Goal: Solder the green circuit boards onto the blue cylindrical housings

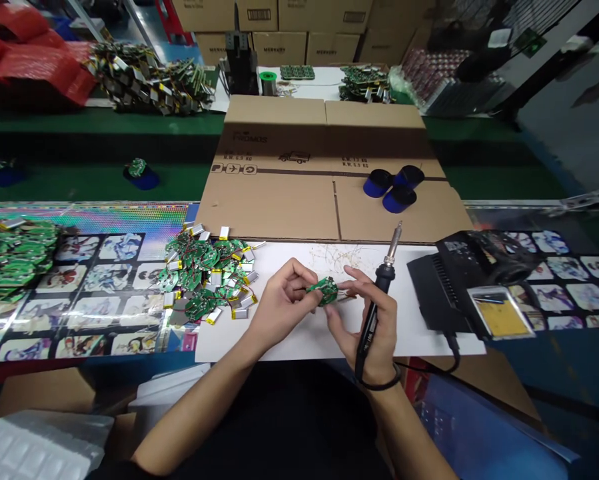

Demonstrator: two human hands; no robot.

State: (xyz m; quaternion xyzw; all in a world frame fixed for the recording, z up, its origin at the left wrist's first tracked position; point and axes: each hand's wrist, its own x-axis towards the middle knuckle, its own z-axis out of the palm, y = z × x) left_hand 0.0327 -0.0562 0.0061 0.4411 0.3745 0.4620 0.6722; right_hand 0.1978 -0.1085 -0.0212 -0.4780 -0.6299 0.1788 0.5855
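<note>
Green bench [94, 181], flattened carton [274, 207], white sheet [299, 348]; board-and-battery pile [206, 277] on sheet, blue rolls [393, 188] on carton.

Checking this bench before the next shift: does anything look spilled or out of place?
Yes. A loose tangle of thin wire scraps lies scattered on the white sheet. The heap of green circuit boards with pouch batteries is also jumbled, and it sprawls over the sheet's left edge onto the printed mat.

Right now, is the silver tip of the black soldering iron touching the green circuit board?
Apart: the head view shows the silver tip raised clear of the green circuit board.
</note>
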